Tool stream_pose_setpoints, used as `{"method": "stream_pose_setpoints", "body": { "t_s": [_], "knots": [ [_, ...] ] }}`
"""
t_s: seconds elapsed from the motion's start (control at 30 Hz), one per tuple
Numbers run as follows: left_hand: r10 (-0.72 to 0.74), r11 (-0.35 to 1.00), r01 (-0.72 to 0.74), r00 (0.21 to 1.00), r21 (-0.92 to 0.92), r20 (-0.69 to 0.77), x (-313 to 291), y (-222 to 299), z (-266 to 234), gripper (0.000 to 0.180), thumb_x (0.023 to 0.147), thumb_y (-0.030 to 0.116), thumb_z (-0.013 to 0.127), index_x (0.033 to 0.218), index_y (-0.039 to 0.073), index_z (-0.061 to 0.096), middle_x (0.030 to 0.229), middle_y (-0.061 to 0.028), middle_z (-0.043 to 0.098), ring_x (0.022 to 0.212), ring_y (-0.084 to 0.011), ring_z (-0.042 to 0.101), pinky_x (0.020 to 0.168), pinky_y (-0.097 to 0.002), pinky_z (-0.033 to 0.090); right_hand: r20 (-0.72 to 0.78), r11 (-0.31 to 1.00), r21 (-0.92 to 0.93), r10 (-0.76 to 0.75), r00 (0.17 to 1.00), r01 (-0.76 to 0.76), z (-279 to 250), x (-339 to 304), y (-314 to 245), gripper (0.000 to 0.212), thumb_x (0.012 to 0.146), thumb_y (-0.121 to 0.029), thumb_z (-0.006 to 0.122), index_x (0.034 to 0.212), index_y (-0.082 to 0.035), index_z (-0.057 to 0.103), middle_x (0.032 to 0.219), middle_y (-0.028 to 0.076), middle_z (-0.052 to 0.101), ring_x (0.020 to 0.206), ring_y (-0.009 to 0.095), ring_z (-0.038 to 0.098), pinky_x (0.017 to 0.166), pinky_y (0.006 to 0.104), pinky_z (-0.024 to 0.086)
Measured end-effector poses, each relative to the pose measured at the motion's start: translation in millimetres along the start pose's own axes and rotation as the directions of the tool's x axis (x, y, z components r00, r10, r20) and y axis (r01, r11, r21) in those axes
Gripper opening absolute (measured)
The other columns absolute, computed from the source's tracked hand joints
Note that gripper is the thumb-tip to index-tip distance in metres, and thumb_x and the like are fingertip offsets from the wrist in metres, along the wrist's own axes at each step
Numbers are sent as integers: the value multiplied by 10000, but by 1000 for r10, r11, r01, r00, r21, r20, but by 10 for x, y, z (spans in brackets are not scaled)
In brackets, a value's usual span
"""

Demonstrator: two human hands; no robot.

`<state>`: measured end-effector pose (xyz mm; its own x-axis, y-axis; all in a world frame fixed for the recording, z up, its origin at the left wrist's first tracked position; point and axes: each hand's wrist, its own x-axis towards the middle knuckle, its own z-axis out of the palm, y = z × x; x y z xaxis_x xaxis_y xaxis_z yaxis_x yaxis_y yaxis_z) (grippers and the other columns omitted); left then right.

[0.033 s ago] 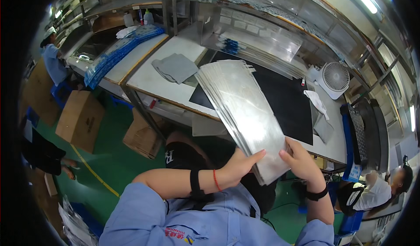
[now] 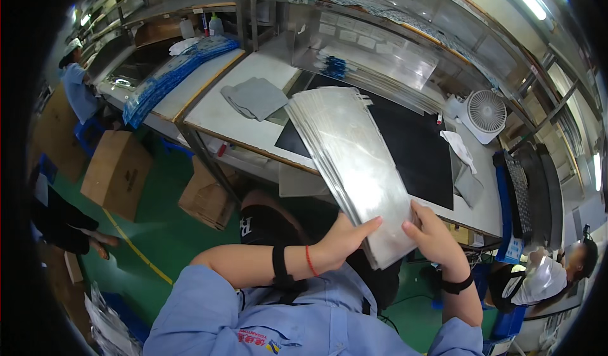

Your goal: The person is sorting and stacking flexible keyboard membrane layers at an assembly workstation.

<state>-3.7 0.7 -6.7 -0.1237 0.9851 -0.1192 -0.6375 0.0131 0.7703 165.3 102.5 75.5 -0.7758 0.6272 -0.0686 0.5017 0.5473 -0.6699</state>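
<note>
Light-blue shirt (image 2: 323, 331), short sleeves (image 2: 196, 302); red characters (image 2: 255, 338) on chest, small blue-and-yellow emblem (image 2: 274, 346) beside them; left arm: black strap (image 2: 280, 265), thin red cord (image 2: 310, 260) near it; right wrist: black band (image 2: 458, 284); black legwear (image 2: 273, 227), white lettering (image 2: 246, 225).

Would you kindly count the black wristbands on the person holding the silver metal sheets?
2: one black wristband on the left forearm, farther from the left hand than the thin red bracelet; the other on the right forearm, near the right hand.

A factory workshop: metal shelving (image 2: 240, 8) across the top, cardboard boxes (image 2: 117, 174) on a green floor (image 2: 155, 207) with a yellow line (image 2: 135, 244) at left.
</note>
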Motion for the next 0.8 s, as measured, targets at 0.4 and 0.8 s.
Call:
{"method": "stream_pose_setpoints", "body": {
  "t_s": [0.4,0.8],
  "knots": [
    [121,909,-188,973,373,194,-389,828,-453,566,810,93,597,1298,-18,334,1189,-102,511,1071,-161,507,910,-307,418,267,342,905,7,964,-253,505,506,-39,611,951,-493,302,1318,-9,370,1251,107,506,1076,183,533,901,368,451],
    [-193,399,-253,916,881,351,-1214,1591,-598,519,762,280,642,1115,-42,438,896,-179,608,821,-280,607,727,-351,469,144,-159,976,-47,988,-149,1019,1066,-536,617,929,-463,322,1337,0,341,1315,148,450,1188,271,455,1005,388,356]
  ]
}}
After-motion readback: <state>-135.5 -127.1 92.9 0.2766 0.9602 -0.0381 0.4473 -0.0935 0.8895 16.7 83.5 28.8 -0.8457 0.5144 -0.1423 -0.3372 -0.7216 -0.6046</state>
